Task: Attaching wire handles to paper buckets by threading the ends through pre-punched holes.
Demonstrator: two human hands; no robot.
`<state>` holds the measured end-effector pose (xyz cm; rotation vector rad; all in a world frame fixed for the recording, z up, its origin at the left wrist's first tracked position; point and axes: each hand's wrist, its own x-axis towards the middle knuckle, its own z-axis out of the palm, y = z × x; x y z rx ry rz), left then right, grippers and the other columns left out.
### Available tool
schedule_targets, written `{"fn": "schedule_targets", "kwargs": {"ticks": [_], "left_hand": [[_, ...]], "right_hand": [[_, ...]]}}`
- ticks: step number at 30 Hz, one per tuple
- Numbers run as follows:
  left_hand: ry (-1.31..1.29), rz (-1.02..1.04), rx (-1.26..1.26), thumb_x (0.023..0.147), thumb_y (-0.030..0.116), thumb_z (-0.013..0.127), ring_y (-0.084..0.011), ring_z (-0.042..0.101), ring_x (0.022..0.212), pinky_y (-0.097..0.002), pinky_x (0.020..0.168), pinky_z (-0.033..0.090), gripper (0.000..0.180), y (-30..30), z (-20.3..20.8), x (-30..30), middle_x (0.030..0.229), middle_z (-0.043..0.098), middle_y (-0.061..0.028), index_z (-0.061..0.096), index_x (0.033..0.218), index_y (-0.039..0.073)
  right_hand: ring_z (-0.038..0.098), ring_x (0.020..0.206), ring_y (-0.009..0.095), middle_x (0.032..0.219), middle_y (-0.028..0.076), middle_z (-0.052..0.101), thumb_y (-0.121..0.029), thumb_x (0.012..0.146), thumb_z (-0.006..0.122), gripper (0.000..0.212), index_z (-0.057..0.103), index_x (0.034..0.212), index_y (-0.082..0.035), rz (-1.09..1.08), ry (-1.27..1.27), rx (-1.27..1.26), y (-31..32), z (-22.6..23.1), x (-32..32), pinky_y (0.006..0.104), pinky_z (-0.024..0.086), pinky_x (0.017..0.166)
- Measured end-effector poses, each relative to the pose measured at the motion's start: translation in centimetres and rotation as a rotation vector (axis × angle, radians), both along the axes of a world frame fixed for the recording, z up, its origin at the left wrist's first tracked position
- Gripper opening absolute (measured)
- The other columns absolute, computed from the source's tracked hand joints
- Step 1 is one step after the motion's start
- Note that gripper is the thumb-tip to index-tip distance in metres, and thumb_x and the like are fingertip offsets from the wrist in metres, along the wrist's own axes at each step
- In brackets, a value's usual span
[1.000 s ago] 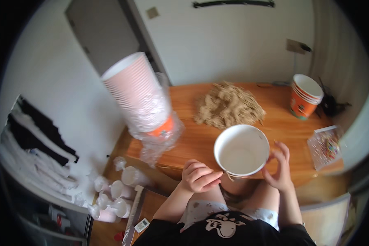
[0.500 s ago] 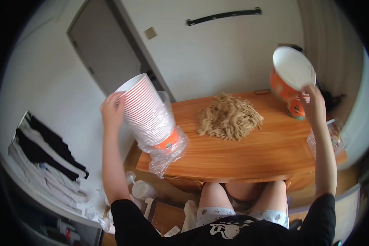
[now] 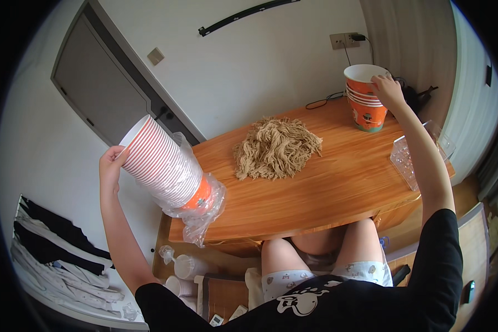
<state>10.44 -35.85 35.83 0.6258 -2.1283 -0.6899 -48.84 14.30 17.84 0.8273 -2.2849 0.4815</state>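
Left fingers [image 3: 116, 151] pinch a half-bagged bucket stack [image 3: 163, 160], right fingers [image 3: 379, 83] apparently a nested bucket [image 3: 358, 86]

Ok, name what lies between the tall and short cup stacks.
In the head view, a heap of tan cords lies between the tall stack and short stack.

We note a wooden table [image 3: 315, 202], orange-brown with visible grain. On its left end we see a tall stack of cups [image 3: 163, 166], tilted, its lower part in clear plastic. Mid-table, toward the back, we record a loose heap of tan cord [image 3: 276, 148]. Back right: a short stack of orange cups [image 3: 369, 115], upright; a black cable [image 3: 317, 104] nearby. Right end: a clear plastic box [image 3: 405, 165].
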Motion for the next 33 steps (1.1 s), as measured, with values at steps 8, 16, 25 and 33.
{"fn": "schedule_targets", "kwargs": {"ticks": [8, 16, 25, 33], "left_hand": [[-0.098, 0.047, 0.002, 0.092, 0.019, 0.074, -0.0046, 0.054, 0.072, -0.022, 0.069, 0.04, 0.015, 0.5, 1.3, -0.5, 0.078, 0.063, 0.0045, 0.066, 0.089, 0.007], [-0.159, 0.057, -0.002, 0.092, 0.02, 0.074, -0.0045, 0.054, 0.072, -0.0218, 0.07, 0.039, 0.016, 0.2, 2.1, -0.6, 0.076, 0.063, 0.0047, 0.065, 0.09, 0.007], [-0.233, 0.072, -0.071, 0.098, 0.027, 0.065, -0.0094, 0.059, 0.084, -0.0277, 0.085, 0.043, 0.025, 0.9, 1.2, -0.3, 0.087, 0.07, 0.0004, 0.072, 0.101, 0.004], [-0.199, -0.002, -0.031, 0.096, 0.025, 0.067, -0.0061, 0.055, 0.077, -0.0258, 0.08, 0.04, 0.02, 0.1, 1.8, -0.4, 0.078, 0.065, 0.0038, 0.067, 0.084, 0.009]], "right_hand": [[0.046, 0.126, 0.029, 0.115, 0.005, 0.069, -0.052, 0.1, 0.049, 0.046, 0.068, 0.106, -0.01, -0.145, -0.038, 0.227, -0.7, -2.1, 1.5, 0.05, 0.036, 0.098], [0.047, 0.124, 0.029, 0.112, 0.008, 0.07, -0.057, 0.095, 0.056, 0.052, 0.07, 0.104, -0.009, -0.14, -0.05, 0.336, -1.3, -1.5, 1.6, 0.05, 0.035, 0.099], [0.069, 0.091, 0.038, 0.111, 0.015, 0.071, -0.036, 0.104, 0.048, 0.049, 0.037, 0.152, -0.035, 0.182, -0.016, 0.319, -3.0, -2.7, -0.9, 0.049, 0.054, 0.079], [0.069, 0.088, 0.039, 0.1, 0.016, 0.073, -0.039, 0.102, 0.052, 0.055, 0.033, 0.154, -0.035, 0.149, -0.105, 0.401, -2.3, -2.2, -0.8, 0.0495, 0.053, 0.079]]}}
